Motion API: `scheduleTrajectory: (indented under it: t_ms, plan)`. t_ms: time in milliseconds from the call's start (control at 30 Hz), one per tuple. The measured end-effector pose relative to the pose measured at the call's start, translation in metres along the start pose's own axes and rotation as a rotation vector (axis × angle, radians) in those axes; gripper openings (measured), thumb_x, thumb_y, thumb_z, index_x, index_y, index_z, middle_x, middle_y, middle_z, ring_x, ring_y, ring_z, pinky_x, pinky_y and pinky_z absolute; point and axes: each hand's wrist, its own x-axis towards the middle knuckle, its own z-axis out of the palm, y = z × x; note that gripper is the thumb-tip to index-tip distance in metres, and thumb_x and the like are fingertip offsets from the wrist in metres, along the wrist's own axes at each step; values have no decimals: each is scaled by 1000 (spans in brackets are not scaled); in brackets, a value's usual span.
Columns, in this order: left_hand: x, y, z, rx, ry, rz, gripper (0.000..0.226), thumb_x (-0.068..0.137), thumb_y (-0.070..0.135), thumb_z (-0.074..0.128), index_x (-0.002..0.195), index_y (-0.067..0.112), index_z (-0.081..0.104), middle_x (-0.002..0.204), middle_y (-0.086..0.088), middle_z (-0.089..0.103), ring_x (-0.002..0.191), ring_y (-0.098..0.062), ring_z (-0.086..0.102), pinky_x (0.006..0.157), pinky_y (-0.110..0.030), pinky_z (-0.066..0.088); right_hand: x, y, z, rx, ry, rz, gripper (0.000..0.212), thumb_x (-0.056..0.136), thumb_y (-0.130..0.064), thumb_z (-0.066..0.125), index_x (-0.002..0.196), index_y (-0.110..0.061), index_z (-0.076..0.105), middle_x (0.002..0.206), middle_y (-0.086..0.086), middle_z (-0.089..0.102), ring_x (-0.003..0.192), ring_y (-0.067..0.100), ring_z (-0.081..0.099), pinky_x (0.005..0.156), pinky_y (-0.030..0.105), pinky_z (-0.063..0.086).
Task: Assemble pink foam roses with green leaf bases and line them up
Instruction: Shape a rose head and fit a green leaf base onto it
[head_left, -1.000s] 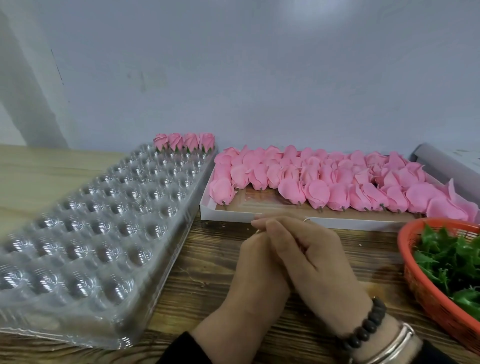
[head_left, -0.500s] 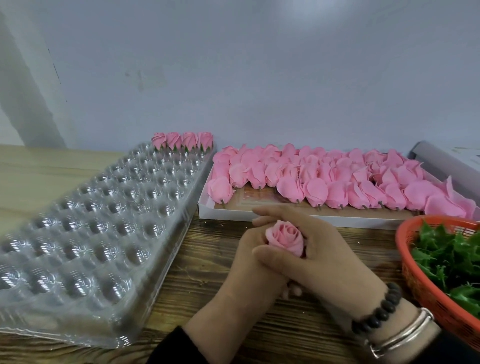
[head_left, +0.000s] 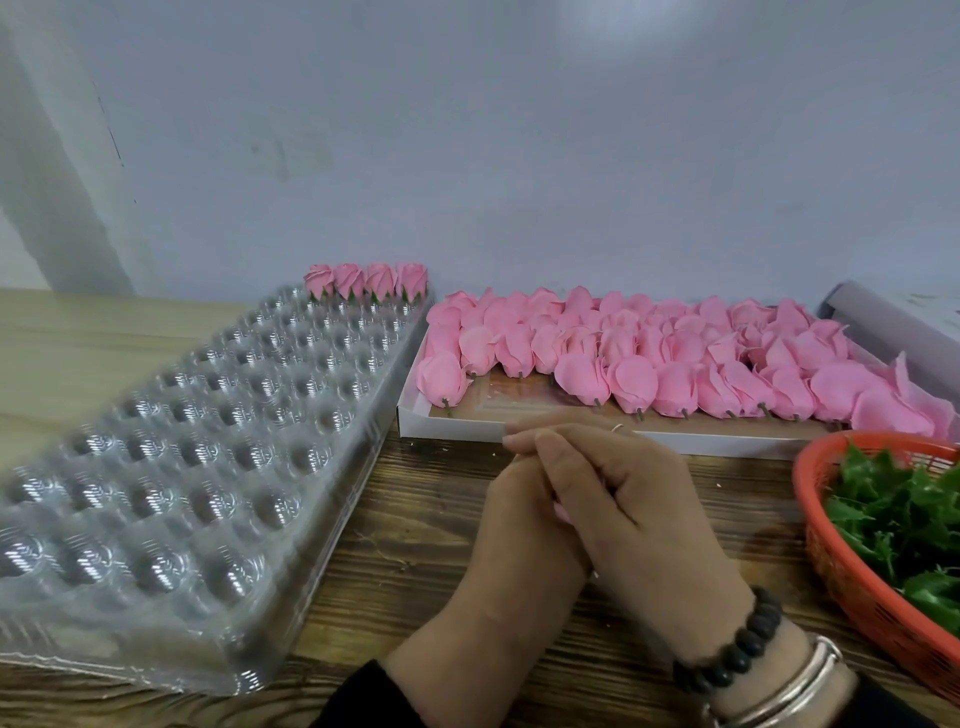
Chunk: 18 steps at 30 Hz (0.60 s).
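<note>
head view: left hand, right hand cupped together round pink rose, nearly hidden.

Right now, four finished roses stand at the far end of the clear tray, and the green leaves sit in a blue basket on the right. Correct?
Nearly. The head view shows the basket is orange-red, not blue. The rest stands: four finished roses line the far end of the clear tray, and the green leaves lie in that basket on the right.

Pink foam roses fill a white box; dark green leaves sit in an orange basket. The clear tray lies on a brown wood-grain worktop.
</note>
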Motion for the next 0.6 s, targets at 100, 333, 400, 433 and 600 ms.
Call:
scheduleTrajectory:
  t_ms: [100, 333, 400, 433, 600]
  plan:
    - [-2, 0, 0, -31, -76, -53, 43, 87, -12, 47, 77, 30, 50, 57, 27, 59, 60, 20, 54, 55, 1, 40, 3, 1, -6, -45, -77, -4, 41, 82, -46, 38, 94, -28, 73, 99, -25, 67, 102, -5, 57, 93, 25, 44]
    - [-2, -2, 4, 162, -99, -18, 17, 91, -2, 46, 95, 4, 61, 93, 12, 46, 85, 15, 39, 69, 12, 27, 3, -3, -12, -174, -314, 48, 38, 83, -40, 40, 101, -27, 70, 75, -27, 62, 73, -18, 54, 70, 3, 40]
    - [-5, 0, -3, 148, -200, -108, 40, 86, -3, 50, 55, 21, 54, 57, 14, 55, 63, 3, 54, 59, -3, 43, 3, -2, -12, -171, -324, 53, 30, 88, -39, 44, 105, -29, 67, 61, -27, 50, 57, -22, 50, 57, 2, 38]
    - [-6, -2, -5, 113, -206, -148, 43, 86, -2, 49, 50, 20, 48, 44, 9, 52, 54, -2, 56, 55, -8, 46, 3, -2, -12, -169, -326, 60, 27, 89, -39, 48, 107, -32, 65, 61, -26, 50, 56, -21, 50, 55, 2, 38]
    - [-5, 1, -7, -63, -155, -75, 31, 87, 2, 55, 71, 29, 55, 60, 13, 64, 48, -5, 57, 40, -19, 45, -1, 1, -12, -158, -239, 42, 51, 72, -65, 41, 115, -44, 56, 105, -21, 62, 99, -6, 55, 89, 19, 44]
